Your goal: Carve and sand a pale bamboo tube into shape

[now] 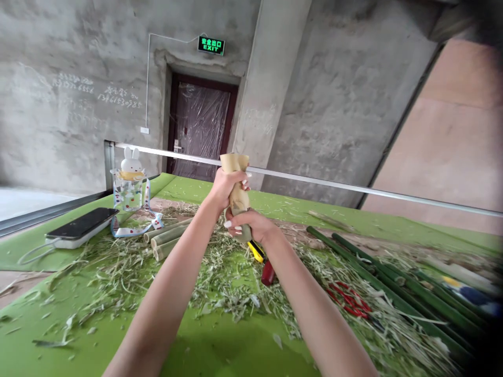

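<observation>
Pale tan, tubular bamboo-like piece (239,199) — held above bright-green, shred-strewn tabletop (220,351), wrapped high by closed left hand (227,185), low by closed right hand (254,222) — probably being aligned; calls next for steady pressure.

The held bamboo (239,198) is creamy yellow, the cloth (220,348) bright lime, the shavings (238,306) straw and soft green. I see a yellow-and-black cutter (256,252), a dark red handle (268,273), deep green stalks (356,265), and a white rabbit-eared bottle (132,166) whose pale strap (135,230) has blue edging and red flecks. The blurred bundle (469,294) looks blue, yellow and white.
</observation>
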Action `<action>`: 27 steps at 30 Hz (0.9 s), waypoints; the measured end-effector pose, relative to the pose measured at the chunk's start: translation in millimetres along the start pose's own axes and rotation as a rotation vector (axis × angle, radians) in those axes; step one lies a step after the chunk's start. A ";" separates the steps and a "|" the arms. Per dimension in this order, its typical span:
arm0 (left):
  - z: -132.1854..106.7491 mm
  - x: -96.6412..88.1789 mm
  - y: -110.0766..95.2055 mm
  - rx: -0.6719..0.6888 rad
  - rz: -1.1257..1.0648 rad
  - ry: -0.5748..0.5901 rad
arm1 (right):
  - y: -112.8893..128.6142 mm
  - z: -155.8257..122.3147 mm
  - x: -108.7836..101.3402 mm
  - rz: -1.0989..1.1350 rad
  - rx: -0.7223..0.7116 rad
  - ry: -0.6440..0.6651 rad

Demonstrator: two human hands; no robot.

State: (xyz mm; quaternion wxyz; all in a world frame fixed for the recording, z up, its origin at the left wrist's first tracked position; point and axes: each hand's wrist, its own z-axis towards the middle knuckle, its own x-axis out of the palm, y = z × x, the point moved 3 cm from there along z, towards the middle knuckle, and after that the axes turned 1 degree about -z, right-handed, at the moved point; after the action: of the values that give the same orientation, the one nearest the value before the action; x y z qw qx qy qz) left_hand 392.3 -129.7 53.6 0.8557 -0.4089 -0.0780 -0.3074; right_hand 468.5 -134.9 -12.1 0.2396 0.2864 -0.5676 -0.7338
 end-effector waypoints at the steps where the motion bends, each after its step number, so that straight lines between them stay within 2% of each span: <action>1: -2.8 5.1 -3.8 -0.015 0.016 0.042 | 0.9 -2.1 3.0 0.027 -0.002 0.123; 2: -5.2 10.0 -7.6 -0.029 0.047 0.060 | 2.8 -3.8 5.0 0.031 -0.018 0.207; 3: -6.9 14.0 -11.8 -0.032 0.085 0.044 | 5.7 -4.7 5.9 0.008 -0.045 0.230; 4: -7.7 16.5 -16.5 -0.013 0.127 -0.012 | 9.4 -4.6 5.5 -0.040 -0.079 0.178; 5: -7.8 17.4 -21.6 0.034 0.165 -0.109 | 13.8 -3.9 4.0 -0.122 -0.117 0.052; 7: -7.7 16.0 -31.3 0.194 0.215 -0.357 | 23.5 -4.1 -0.9 -0.383 -0.159 -0.378; 9: -7.4 14.7 -35.5 0.347 0.248 -0.536 | 31.4 -7.6 -0.8 -0.705 -0.129 -0.791; 10: -6.6 14.6 -35.0 0.392 0.271 -0.571 | 33.0 -8.7 1.2 -0.810 -0.093 -0.913; 11: -5.4 14.8 -33.0 0.411 0.299 -0.577 | 32.9 -8.5 3.7 -0.872 -0.061 -0.964; 14: -1.8 13.7 -23.9 0.395 0.360 -0.542 | 28.2 -6.4 7.1 -0.909 -0.023 -0.962; 19: -0.6 12.6 -16.7 0.369 0.323 -0.560 | 24.3 -5.8 0.3 -0.869 -0.068 -0.975; 23: 3.4 20.5 -17.3 0.280 0.291 -0.430 | 29.1 -7.5 -7.4 -0.800 -0.131 -0.958; 27: 9.2 17.8 -19.1 0.174 0.229 -0.306 | 37.0 -9.6 -13.2 -0.863 -0.116 -0.934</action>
State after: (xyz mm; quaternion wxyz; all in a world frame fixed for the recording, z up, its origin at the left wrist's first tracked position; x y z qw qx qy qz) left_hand 396.3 -140.2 78.9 0.8954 -0.3816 -0.1862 -0.1344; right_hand 485.6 -141.5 23.9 -0.3350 0.1259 -0.4053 -0.8412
